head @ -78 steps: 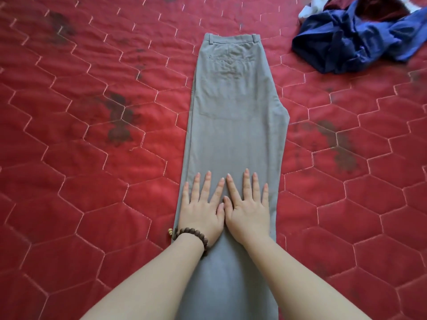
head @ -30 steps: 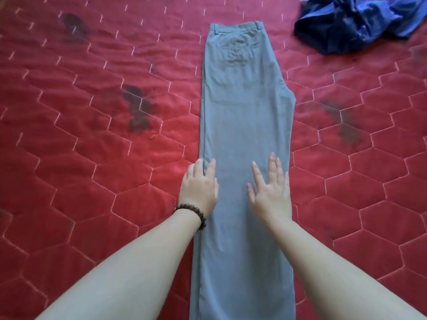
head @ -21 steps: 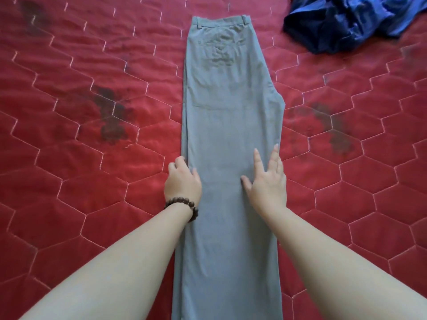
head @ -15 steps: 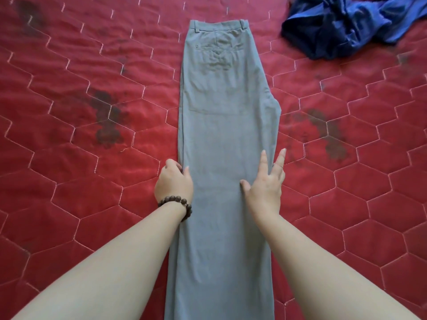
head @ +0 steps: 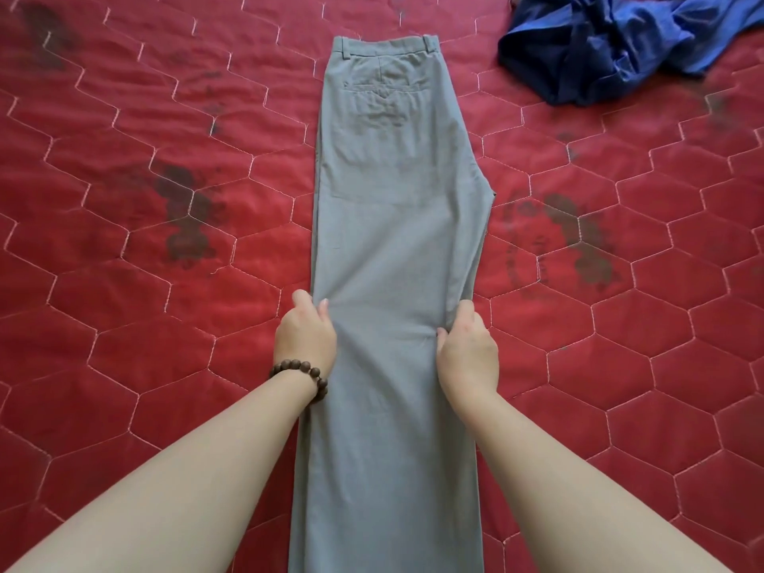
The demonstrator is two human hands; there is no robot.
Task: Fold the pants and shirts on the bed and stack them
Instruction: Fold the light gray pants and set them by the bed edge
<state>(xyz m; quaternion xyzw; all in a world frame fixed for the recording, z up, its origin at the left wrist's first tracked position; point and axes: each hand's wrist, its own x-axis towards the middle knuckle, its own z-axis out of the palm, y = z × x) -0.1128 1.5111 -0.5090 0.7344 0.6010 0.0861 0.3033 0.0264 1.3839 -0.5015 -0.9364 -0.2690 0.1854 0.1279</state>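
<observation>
Smoothing over: left hand [head: 305, 337] and right hand [head: 468, 354] now pinch opposite edges of grey trousers [head: 392, 225] mid-leg, fingers curled round cloth. Crosswise fold likely next.

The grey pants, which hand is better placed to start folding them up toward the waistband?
Neither alone, probably. The left hand pinches the left edge of the grey pants and the right hand pinches the right edge at the same height, so both look equally ready to lift together.
</observation>
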